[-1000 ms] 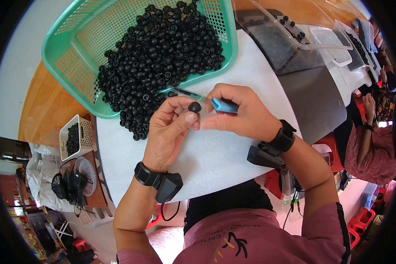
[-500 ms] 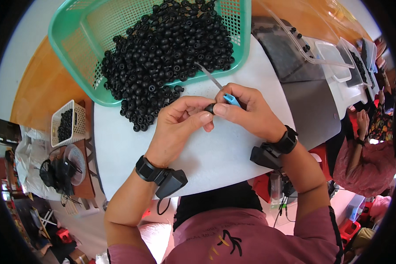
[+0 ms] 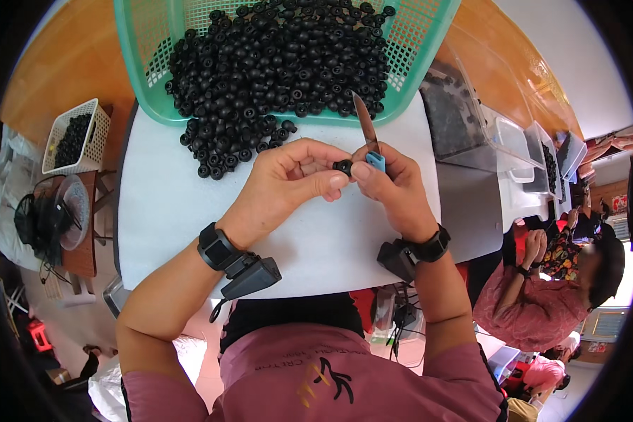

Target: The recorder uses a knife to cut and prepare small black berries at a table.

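Observation:
Between the fingertips of my left hand (image 3: 285, 179) is a small round black piece (image 3: 343, 167), its hollow end partly showing. My right hand (image 3: 395, 184) grips a knife with a light blue handle (image 3: 375, 161), and its thumb rests against the piece. The narrow blade (image 3: 365, 121) points away from me toward the green basket (image 3: 130, 67). Many similar black pieces (image 3: 281, 67) fill that basket, and more lie heaped on the white work surface (image 3: 183, 218) by its near rim. Both my wrists wear black bands with attached boxes.
A cream basket (image 3: 96, 141) of black pieces stands at the left, beyond a stool with a clear round lid (image 3: 73, 211). Clear plastic boxes (image 3: 520, 151) sit at the right. Another person (image 3: 534, 302) in a reddish top is seated at the right.
The whole view has shifted, showing more of the right side. The blade now stands more upright in the picture, and the black piece is turned so its hollow end shows.

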Demonstrator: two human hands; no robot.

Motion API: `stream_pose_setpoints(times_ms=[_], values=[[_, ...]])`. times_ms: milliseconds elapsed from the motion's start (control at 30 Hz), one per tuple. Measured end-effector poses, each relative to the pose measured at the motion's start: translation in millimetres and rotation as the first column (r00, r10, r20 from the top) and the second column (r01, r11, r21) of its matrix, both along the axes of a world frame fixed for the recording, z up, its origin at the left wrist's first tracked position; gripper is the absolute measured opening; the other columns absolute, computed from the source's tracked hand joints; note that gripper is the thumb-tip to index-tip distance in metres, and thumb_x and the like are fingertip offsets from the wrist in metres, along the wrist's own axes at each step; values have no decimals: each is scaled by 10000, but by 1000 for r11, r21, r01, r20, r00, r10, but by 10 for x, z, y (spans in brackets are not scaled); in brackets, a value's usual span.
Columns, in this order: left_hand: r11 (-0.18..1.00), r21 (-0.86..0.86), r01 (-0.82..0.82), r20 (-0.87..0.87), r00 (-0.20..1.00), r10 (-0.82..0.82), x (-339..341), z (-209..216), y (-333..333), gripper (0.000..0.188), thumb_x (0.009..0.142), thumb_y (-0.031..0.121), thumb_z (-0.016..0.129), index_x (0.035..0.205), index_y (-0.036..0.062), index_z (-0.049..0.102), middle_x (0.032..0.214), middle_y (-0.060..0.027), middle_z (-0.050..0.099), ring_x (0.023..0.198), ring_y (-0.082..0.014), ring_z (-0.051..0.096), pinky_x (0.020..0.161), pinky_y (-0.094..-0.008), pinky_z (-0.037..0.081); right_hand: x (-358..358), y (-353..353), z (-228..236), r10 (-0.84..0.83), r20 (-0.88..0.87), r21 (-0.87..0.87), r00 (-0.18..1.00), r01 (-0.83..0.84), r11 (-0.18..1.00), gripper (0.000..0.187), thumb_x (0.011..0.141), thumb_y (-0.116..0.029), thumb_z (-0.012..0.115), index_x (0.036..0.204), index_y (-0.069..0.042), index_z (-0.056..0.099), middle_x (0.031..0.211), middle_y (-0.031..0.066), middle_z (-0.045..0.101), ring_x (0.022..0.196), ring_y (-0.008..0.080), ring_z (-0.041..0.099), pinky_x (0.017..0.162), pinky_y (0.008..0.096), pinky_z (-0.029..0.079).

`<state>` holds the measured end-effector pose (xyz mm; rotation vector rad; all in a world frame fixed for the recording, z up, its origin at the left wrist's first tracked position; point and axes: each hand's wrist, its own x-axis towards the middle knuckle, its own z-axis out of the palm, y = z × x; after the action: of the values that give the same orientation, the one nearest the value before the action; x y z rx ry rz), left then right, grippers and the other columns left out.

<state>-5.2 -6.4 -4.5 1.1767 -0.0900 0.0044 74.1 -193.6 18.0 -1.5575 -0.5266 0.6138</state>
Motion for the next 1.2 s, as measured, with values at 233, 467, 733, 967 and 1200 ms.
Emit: stream_pose_setpoints(times_ms=[233,467,733,967,1200], values=[[1000,-20,1,-13,1000,-1,18,-25,27,245,902,60,659,1129,-16,606,936,-57,675,790,-102,627,755,-250,526,13,28,-9,3,3,10,1000,-3,1000,217,916,-235,675,970,-27,644,915,-4,627,880,74,537,821,245,419],[990,-138,5,-25,1000,-9,53,-55,75,244,912,72,645,1141,0,599,944,-53,649,797,-114,606,756,-266,505,22,12,-37,7,371,-7,929,-5,1000,201,891,-198,693,952,-15,636,851,14,607,784,84,538,694,251,431],[950,-308,43,-37,998,-57,52,-40,106,241,936,59,596,1171,10,567,1009,-64,632,865,-121,571,788,-273,472,60,35,-77,42,630,-9,775,-47,999,188,851,-178,718,939,-29,646,772,64,571,651,170,553,573,281,433],[948,-311,63,-46,996,-81,54,-59,112,270,944,113,613,1184,3,555,1046,-84,643,871,-129,567,789,-280,468,70,33,-70,40,674,-37,737,-21,999,182,840,-180,723,934,-41,651,756,70,563,639,194,564,548,301,452],[951,-302,67,-41,996,-83,60,-66,113,307,944,133,618,1207,-6,545,1044,-88,643,876,-135,571,787,-280,467,79,36,-60,39,686,-42,727,-14,999,196,845,-198,725,922,-34,651,753,69,564,641,208,566,544,309,449]])
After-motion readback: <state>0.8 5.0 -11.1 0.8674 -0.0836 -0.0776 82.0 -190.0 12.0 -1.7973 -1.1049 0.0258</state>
